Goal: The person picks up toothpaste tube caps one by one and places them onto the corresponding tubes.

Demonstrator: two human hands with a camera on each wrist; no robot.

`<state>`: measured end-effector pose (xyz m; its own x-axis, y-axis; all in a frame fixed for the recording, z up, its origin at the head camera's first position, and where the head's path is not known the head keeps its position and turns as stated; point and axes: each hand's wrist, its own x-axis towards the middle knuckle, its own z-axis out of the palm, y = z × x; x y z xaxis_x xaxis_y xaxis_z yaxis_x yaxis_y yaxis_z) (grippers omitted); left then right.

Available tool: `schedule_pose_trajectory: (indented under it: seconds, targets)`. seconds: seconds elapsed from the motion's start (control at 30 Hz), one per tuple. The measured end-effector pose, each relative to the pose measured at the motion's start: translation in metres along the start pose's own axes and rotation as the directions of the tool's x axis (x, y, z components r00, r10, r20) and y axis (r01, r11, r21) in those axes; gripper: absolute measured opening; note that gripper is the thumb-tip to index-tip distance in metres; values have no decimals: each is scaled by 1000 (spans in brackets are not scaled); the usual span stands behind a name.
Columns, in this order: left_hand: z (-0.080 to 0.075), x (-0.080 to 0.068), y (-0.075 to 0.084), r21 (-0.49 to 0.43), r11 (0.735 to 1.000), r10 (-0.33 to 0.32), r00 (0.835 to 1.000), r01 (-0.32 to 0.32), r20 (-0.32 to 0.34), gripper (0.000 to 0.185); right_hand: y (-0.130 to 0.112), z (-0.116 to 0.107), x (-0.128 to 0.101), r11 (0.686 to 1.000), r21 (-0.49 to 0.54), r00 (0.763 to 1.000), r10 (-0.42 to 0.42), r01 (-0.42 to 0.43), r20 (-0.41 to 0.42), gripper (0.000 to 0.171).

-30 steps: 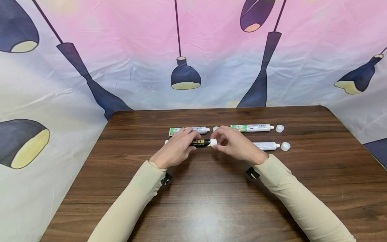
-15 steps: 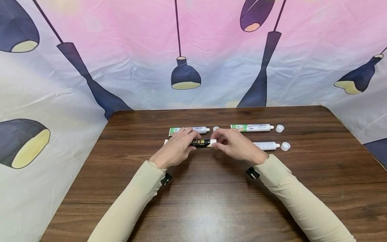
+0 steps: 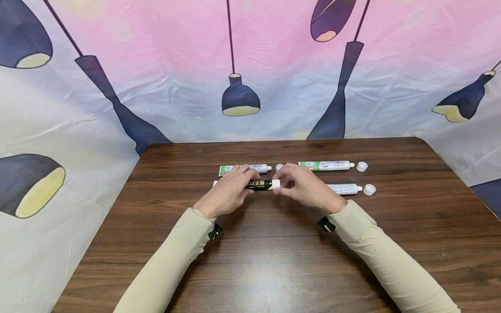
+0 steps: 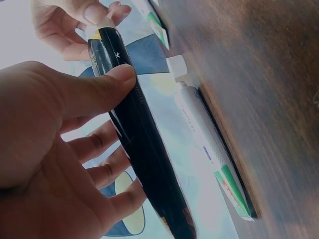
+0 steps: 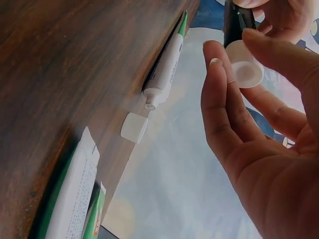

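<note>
While the black tube [image 3: 261, 184] is held just above the surface [image 3: 274, 261] between the two hands, the white cap [image 5: 245, 65] at its right end is being worked, and this step is best judged as a turning of the cap on the tube's neck. The left hand [image 3: 228, 191] is wrapped round the tube's body, thumb laid along the top and fingers curled underneath, as is plain in the left wrist view. The right hand [image 3: 305, 188] is pinched on the cap between thumb and fingertips [image 5: 219, 69].

For the step to go well, the tube should be kept level and gripped firmly but not squeezed, since pressure on the body could push paste out at the neck. The grip on the cap is best kept at the fingertips, square to the tube's axis, so that the cap is turned straight and not tilted on the thread. Whether the cap is seated or loose cannot be told.

Just beyond the right hand a white tube [image 3: 344, 188] lies with its loose cap [image 3: 369, 189] beside it. Farther back two green-and-white tubes [image 3: 244, 168] [image 3: 325, 165] lie in a row, each with a cap [image 3: 279, 166] [image 3: 362, 166] set off near its open end. A printed cloth [image 3: 250, 65] hangs behind.
</note>
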<state>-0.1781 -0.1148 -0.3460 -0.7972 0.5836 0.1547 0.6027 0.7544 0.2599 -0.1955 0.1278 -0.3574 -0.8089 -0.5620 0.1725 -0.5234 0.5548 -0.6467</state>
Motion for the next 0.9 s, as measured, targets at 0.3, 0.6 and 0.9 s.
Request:
schedule_pose_trajectory:
  seconds: [0.3, 0.6, 0.9]
  targets:
    - [0, 0, 1, 14, 1000, 11, 1000, -10, -14, 27, 1, 0, 1, 999, 41, 1000, 8, -8, 11, 13]
    - [0, 0, 0, 23, 1000, -2, 1000, 2, -4, 27, -1, 0, 0, 1000, 8, 1000, -11, 11, 9, 20]
    - [0, 1, 1, 38, 999, 2, 1000, -1, -11, 27, -1, 0, 1, 1000, 26, 1000, 4, -4, 17, 16]
